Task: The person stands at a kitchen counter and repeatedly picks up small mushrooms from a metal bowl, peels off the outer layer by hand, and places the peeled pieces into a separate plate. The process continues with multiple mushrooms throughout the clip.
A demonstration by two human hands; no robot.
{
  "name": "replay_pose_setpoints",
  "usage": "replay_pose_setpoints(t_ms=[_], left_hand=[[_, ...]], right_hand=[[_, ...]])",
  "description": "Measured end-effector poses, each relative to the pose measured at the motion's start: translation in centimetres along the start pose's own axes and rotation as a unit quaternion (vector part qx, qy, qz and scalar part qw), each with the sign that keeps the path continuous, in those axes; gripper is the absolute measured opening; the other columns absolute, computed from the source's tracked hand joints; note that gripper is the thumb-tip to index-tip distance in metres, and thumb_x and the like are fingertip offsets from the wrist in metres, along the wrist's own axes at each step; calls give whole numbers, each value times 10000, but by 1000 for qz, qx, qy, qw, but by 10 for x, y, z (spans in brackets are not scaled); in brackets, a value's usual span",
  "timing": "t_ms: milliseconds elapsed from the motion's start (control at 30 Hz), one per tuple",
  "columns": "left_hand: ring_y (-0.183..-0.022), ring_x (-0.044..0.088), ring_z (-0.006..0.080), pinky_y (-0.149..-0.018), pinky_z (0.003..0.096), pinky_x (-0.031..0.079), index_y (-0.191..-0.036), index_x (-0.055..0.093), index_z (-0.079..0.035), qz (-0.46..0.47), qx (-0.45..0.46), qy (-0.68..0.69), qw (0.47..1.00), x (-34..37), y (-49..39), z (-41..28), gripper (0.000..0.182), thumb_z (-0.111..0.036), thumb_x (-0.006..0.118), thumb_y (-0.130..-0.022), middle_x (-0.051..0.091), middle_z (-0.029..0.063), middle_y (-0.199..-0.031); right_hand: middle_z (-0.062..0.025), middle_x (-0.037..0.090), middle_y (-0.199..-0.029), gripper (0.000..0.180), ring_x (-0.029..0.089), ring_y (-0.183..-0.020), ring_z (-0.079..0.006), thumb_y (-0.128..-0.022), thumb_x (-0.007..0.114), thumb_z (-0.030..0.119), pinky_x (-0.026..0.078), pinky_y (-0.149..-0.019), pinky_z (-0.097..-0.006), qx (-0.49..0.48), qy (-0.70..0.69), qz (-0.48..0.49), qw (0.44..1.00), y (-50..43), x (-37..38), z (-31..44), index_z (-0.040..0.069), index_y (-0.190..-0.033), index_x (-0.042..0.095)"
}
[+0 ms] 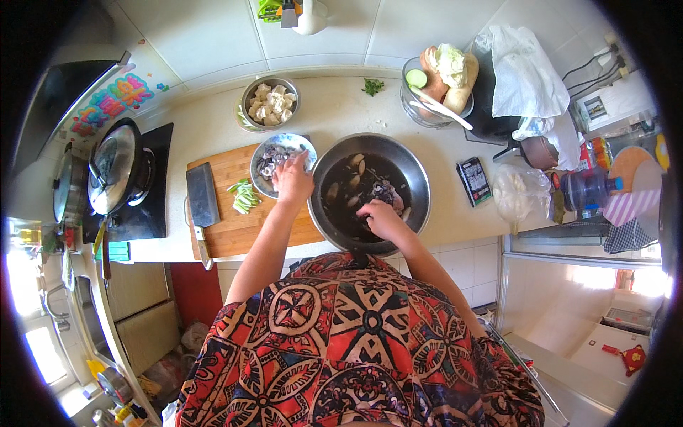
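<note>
My left hand (293, 179) is over the right side of a blue-and-white bowl (261, 184) of dark and pale chopped pieces (271, 160), fingers spread; whether it touches them is unclear. My right hand (385, 218) reaches into a large dark pan (421, 176) of dark liquid, its fingers bent beside a dark, pinkish food piece (392, 195). Whether it grips anything cannot be made out. Several pale oblong pieces (355, 181) lie in the liquid. Left of the bowl, chopped green scallions (245, 196) and a cleaver (203, 195) rest on a wooden cutting board (283, 229).
A metal bowl of pale chunks (272, 104) stands behind the board. Farther right are a vegetable basket (408, 107), a dark packet (474, 181) and a plastic bag (520, 192). A lidded pan (114, 165) sits on the stove at left.
</note>
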State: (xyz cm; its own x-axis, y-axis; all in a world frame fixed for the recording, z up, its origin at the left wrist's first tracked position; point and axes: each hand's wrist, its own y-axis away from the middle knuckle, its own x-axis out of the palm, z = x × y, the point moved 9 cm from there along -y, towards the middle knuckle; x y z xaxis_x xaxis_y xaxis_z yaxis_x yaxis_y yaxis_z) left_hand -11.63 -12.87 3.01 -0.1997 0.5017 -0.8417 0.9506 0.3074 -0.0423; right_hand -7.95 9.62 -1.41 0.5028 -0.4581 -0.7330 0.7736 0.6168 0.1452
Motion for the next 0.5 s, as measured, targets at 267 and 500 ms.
replay_pose_setpoints(t_ms=[267,500], left_hand=[[-821,647,203,-706,306,555,-1040,594,6,338,-34,462,819,77,53,-75,246,19,654,-802,630,112,-945],[-883,638,213,-774,307,562,-1016,559,36,363,-132,611,691,89,78,-90,175,11,625,-856,617,116,-970]], right_hand=[[-144,624,-1030,245,606,-1030,-182,-898,497,-79,506,-911,-281,99,-474,-73,872,8,-46,-3,-33,-1132,554],[-133,660,-1018,241,651,-910,-176,-865,568,-56,551,-783,-283,103,-300,-147,937,22,-71,11,-44,-1103,601]])
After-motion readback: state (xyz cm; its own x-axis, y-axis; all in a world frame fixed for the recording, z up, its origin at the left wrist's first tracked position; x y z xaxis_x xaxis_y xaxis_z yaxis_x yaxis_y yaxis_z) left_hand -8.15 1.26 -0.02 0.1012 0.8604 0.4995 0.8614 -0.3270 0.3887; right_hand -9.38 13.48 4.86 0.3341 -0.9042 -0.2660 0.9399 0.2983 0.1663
